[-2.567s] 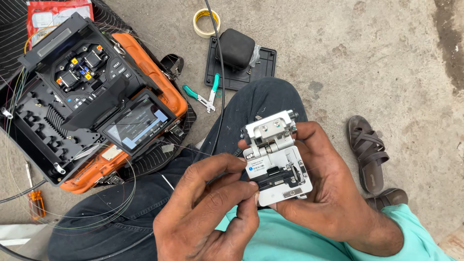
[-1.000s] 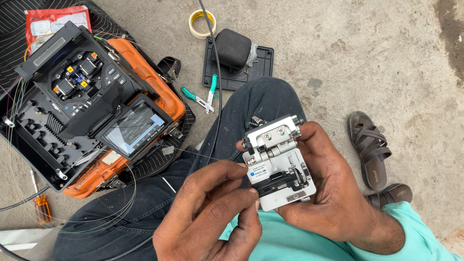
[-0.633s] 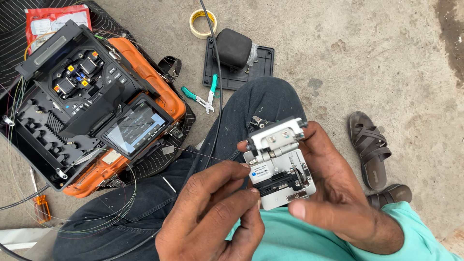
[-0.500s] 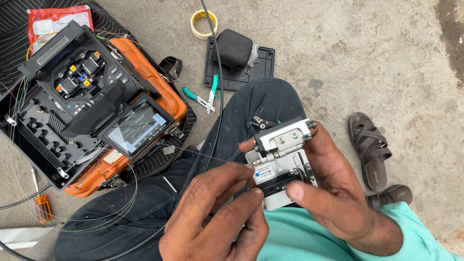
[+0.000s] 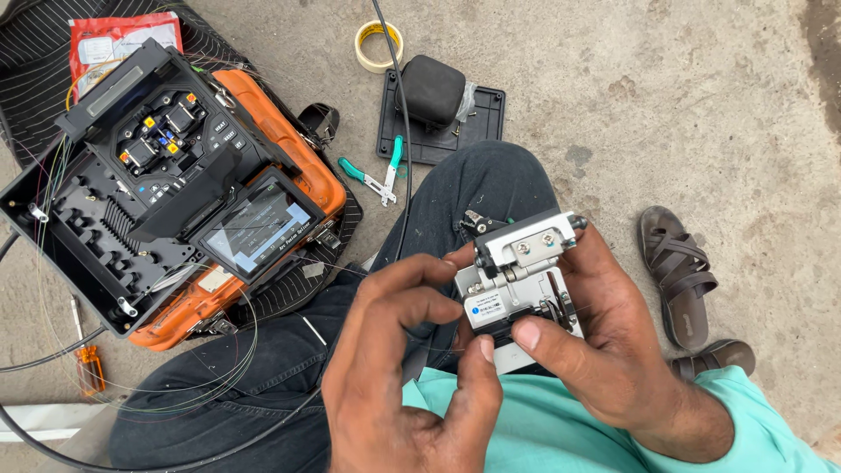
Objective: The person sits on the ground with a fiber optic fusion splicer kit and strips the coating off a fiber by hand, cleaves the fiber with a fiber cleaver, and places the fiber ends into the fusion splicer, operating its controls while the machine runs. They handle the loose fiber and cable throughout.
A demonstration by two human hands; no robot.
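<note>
Fiber cleaver point(image 5: 524, 282), a small silver and black block, is held above the lap, just right of the orange fusion splicer point(image 5: 188, 188). It is gripped by the right hand point(image 5: 604, 342), fingers wrapped behind it and the thumb pressed on its front lower edge. The left hand point(image 5: 399, 372) is pinched narrow at the cleaver's left side, apparently on a thin fiber, though the strand between the fingertips cannot be made out. The cleaver's lid appears raised, so the fiber is judged as being seated and the cut as not yet made. Beyond the splicer's right side, green-handled strippers point(image 5: 377, 175), a black pouch on a tray point(image 5: 434, 92) and a tape roll point(image 5: 378, 45) are seen on rough concrete ground point(image 5: 666, 96); a brown sandal point(image 5: 679, 271) lies further right.
</note>
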